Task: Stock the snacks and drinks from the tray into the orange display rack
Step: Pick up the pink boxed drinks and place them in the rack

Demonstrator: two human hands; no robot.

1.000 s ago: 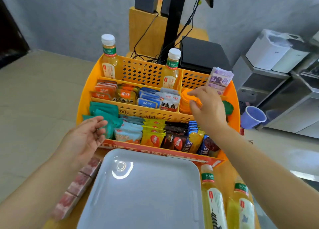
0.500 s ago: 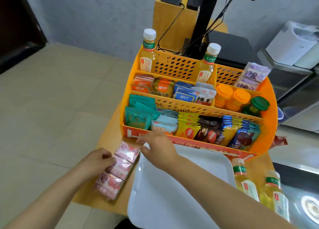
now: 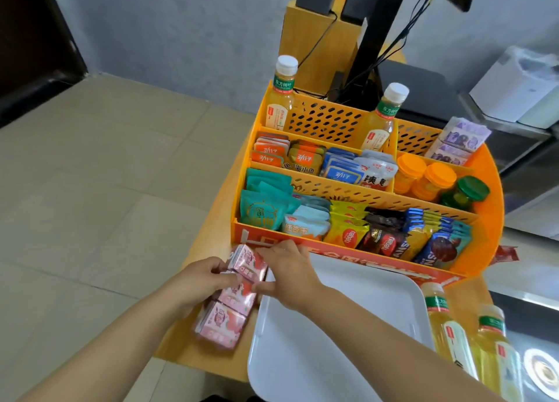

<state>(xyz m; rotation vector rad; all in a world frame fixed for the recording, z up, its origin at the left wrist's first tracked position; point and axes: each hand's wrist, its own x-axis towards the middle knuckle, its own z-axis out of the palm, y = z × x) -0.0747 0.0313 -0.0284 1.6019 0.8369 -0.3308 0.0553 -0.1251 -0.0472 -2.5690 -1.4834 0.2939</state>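
Both hands, left hand point(image 3: 199, 277) and right hand point(image 3: 287, 268), fingers clamped on pink carton pack point(image 3: 239, 283), left of white tray point(image 3: 332, 341).

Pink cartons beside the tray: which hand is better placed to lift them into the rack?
Left. The left hand already grips the pink cartons from their outer side; the right hand reaches across the tray.

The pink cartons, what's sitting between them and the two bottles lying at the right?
In the head view, the white tray lies between the pink cartons and the two bottles, with the right hand reaching across its near-left corner.
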